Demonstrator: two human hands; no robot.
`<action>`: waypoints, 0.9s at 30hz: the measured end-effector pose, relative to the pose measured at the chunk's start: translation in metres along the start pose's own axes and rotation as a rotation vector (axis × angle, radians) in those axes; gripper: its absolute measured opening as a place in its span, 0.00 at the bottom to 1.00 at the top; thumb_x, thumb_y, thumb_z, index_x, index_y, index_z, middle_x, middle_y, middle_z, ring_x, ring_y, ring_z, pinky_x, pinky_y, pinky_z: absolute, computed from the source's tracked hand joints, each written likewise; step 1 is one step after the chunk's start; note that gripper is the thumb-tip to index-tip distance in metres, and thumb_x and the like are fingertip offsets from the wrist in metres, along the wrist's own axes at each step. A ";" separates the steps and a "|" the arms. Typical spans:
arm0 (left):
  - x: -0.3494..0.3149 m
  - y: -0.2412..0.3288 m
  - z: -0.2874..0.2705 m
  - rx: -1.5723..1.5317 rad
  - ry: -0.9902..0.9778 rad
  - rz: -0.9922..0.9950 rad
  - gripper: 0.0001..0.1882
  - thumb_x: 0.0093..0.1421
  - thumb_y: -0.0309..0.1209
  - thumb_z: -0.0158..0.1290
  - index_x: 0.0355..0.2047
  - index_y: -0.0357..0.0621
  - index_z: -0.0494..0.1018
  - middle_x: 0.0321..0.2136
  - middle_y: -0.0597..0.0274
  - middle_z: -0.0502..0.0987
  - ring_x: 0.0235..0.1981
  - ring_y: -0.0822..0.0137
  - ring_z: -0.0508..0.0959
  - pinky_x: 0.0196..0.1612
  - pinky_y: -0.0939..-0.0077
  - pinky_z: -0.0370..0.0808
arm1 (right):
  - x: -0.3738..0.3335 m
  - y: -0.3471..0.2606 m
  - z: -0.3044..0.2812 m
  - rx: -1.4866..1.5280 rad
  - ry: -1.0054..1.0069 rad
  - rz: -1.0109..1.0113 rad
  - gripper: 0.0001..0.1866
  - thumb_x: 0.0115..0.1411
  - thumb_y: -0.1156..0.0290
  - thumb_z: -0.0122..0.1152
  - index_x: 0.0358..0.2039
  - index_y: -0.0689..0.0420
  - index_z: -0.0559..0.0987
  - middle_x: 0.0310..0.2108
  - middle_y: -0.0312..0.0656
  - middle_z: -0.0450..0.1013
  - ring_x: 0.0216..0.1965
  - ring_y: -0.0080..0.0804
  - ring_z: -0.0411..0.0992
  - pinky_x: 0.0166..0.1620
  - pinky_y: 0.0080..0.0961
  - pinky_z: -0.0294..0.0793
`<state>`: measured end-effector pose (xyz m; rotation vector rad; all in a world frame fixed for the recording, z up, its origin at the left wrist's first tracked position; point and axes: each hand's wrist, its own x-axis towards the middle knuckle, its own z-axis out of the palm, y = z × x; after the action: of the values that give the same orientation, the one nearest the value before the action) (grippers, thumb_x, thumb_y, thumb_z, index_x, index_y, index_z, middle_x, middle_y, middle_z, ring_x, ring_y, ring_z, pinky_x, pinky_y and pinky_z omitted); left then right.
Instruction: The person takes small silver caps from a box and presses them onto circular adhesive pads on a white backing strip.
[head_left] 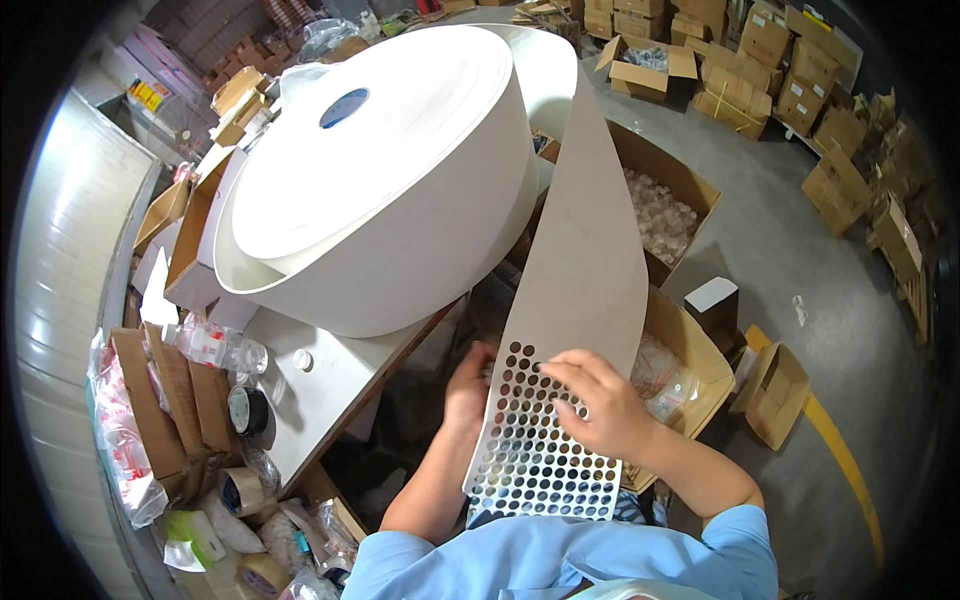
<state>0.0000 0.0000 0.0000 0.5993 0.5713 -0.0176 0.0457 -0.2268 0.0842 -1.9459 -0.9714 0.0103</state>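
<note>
A wide white strip (585, 230) runs down toward me from a large white roll (400, 250). Its near end is punched with rows of round holes, a perforated section (540, 450) that reaches my lap. My left hand (467, 385) is at the strip's left edge, beside the top rows of holes; its fingers are mostly hidden behind the strip. Over the right side of the top rows is my right hand (600, 405), thumb and forefinger apart, fingertips close to the holes. Nothing shows between them.
The roll rests on a white table (340, 385) with a plastic bottle (215, 345), a white cap (303, 359) and a black tape roll (248, 410). An open carton (700, 200) of small translucent pieces and another carton (715, 370) stand right of the strip. Stacked boxes (765, 40) are farther back.
</note>
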 end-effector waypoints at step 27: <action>-0.059 -0.104 0.099 0.638 -0.575 0.317 0.13 0.66 0.34 0.42 0.46 0.40 0.59 0.50 0.48 0.66 0.54 0.58 0.66 0.59 0.62 0.61 | -0.092 0.046 0.006 1.863 0.628 0.904 0.15 0.67 0.60 0.41 0.39 0.56 0.73 0.35 0.37 0.70 0.38 0.29 0.69 0.47 0.29 0.72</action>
<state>-0.0185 -0.1481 0.0422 1.2465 -0.1115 -0.0719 0.0093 -0.2917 0.0131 -0.3410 0.4700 0.5569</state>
